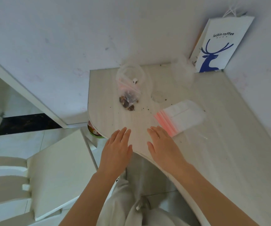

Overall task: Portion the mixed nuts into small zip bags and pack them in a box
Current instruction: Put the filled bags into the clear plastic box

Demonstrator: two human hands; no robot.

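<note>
A small zip bag (128, 97) with a red seal lies on the pale table (213, 152), holding some brown mixed nuts. To its right rests a stack of empty zip bags (180, 117) with red strips. Behind the filled bag stands a clear plastic container (131, 75), and a second clear container (182, 73) sits further right. My left hand (116, 150) and my right hand (162, 144) hover flat over the table's near edge, fingers spread, holding nothing. My right hand's fingertips are just short of the bag stack.
A white paper bag with a blue deer (219, 46) leans in the back corner against the wall. Dark crumbs dot the table near the nuts. A clear lid (158, 95) lies mid-table. A white chair (50, 176) stands to the left on the tiled floor.
</note>
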